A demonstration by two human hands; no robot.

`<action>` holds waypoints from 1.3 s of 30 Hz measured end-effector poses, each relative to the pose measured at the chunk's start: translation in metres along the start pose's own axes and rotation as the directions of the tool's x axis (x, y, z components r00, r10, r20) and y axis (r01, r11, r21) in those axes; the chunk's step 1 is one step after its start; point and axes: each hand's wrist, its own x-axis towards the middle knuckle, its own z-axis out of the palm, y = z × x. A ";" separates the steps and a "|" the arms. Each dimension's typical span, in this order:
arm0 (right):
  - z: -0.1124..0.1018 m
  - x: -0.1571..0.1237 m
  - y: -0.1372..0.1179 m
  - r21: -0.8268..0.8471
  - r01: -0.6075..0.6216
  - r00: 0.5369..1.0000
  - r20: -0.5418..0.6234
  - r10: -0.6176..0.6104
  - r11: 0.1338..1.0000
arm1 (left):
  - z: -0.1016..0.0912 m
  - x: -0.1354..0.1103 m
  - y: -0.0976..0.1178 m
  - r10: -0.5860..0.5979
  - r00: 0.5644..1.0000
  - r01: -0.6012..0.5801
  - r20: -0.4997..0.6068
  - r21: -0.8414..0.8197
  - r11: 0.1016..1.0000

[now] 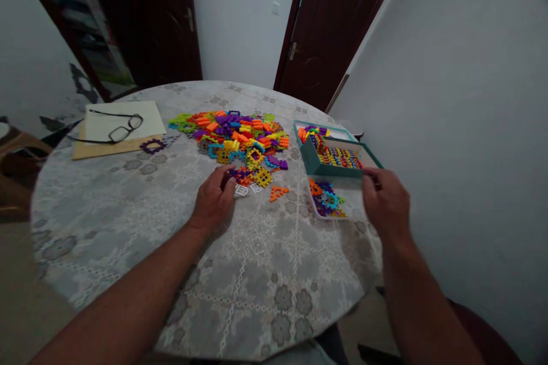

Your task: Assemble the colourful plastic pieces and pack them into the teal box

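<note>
My left hand (215,197) rests on the table at the near left edge of a heap of coloured plastic building pieces (240,134). Its thumb and forefinger are curved and apart, beside a purple piece (242,174), with nothing visible between them. Two white window-shaped pieces (241,190) and an orange triangular piece (278,193) lie just right of it. My right hand (386,202) is at the right end of a green box (331,169) holding rows of small coloured pieces, above a clear tray (342,217) of loose pieces. Its fingers are curled closed; whatever they hold is hidden.
Eyeglasses (124,130) lie on paper (149,116) at the far left, with a dark purple ring-shaped piece (153,146) nearby. A patterned cloth covers the round table (274,274). A white wall (462,97) stands close on the right.
</note>
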 end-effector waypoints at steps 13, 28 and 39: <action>0.118 -0.034 -0.134 -0.124 0.092 0.692 0.721 0.026 0.988 | -0.009 -0.007 -0.004 0.273 0.806 -0.325 0.526 0.007 0.946; 0.129 -0.056 -0.133 0.415 -0.031 0.799 0.557 -0.226 0.909 | -0.008 -0.009 -0.002 0.158 0.819 -0.230 0.552 0.062 0.971; 0.127 -0.054 -0.137 0.609 -0.176 0.746 0.595 -0.299 0.773 | -0.006 -0.006 -0.007 0.203 0.810 -0.256 0.550 0.022 0.966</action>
